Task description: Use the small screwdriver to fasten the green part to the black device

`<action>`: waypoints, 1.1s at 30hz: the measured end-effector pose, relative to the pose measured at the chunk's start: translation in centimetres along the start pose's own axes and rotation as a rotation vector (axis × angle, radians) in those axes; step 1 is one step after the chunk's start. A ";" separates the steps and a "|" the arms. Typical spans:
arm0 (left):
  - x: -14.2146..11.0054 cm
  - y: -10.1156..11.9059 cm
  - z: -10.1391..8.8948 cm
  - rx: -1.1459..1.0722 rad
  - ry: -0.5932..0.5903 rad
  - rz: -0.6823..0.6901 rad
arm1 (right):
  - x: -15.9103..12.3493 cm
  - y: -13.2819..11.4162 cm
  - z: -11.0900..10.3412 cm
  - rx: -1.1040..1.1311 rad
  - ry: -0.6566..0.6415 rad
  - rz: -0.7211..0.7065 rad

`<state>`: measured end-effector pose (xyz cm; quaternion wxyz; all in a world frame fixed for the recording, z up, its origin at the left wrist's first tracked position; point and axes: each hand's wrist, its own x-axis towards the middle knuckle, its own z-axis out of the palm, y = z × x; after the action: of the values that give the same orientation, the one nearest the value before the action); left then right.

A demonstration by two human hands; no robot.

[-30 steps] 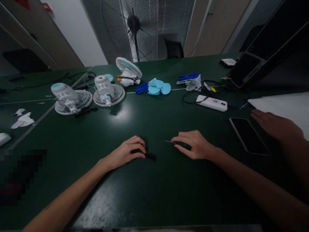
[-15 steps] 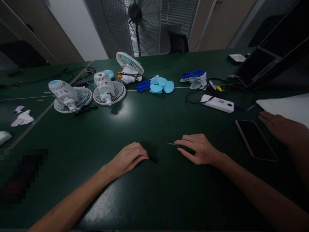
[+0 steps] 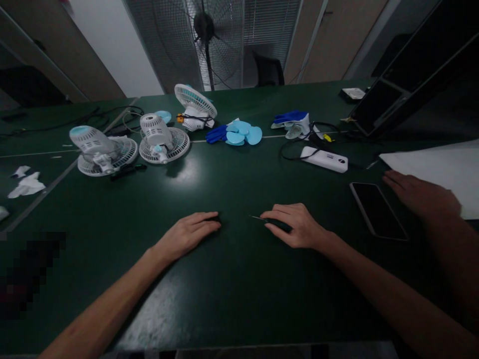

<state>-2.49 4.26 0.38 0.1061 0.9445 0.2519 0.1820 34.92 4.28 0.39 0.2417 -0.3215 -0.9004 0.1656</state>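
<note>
A slim screwdriver with a dark green handle and thin metal shaft (image 3: 279,226) lies in the right hand (image 3: 295,223), that grip closed firmly around its handle near the middle of the dark green surface (image 3: 239,289). Its tip points left and meets nothing, so I judge the tool is picked up but not at work. The left hand (image 3: 187,231) rests opposite, finger and thumb pinched on a small black piece (image 3: 216,219), mostly hidden from me. Farther off, a light-blue plastic fan blade (image 3: 244,133) lies loose beside a blue-and-white glove (image 3: 216,134), off any fan. Two white fans with round grilles lie grille-down at far left, one (image 3: 108,155) left of the other (image 3: 164,144); what is left undone on them I cannot tell. At right, another person's hand (image 3: 422,194) lies beyond a dark-screened phone (image 3: 378,210).
</note>
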 end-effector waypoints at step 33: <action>-10.6 -12.4 -6.3 0.483 0.271 -0.811 | 0.5 0.5 0.0 0.042 0.005 0.091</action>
<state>-18.98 10.05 -0.63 -0.0874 0.7358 0.6459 0.1838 34.82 4.96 0.33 0.2431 -0.3573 -0.8806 0.1944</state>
